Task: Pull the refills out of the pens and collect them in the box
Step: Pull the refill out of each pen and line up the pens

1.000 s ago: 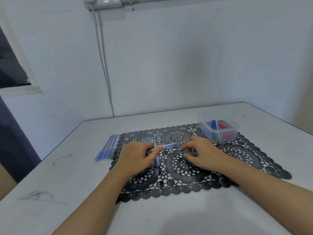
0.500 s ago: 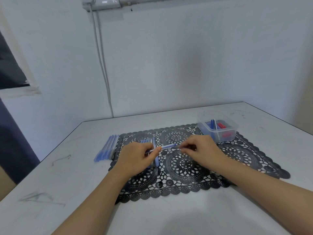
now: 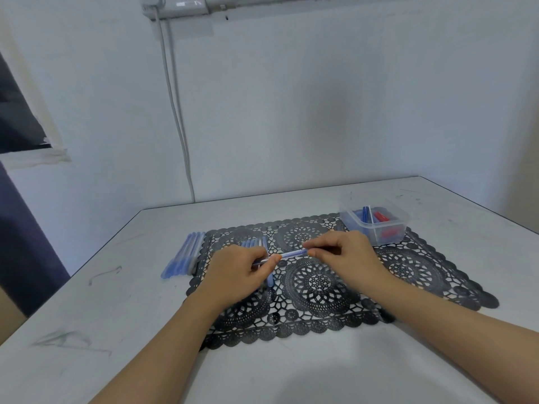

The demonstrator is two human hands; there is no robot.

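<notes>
Presently, at mid-frame, one pen (image 3: 291, 254) is pinched at opposite ends by the closed grips of left hand (image 3: 239, 275) and right hand (image 3: 347, 255); a straight axial pull is advised.

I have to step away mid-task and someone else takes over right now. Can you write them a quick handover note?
Left hand grips one end of a blue pen; right hand pinches the other end, above the black mat.
Box stands at the mat's far right corner, with blue and red pieces inside.
One pen row lies on the table left of the mat, a second row on the mat behind the left hand.
Done: some pieces boxed.
Left: this pen's refill, then the remaining pens.
</notes>
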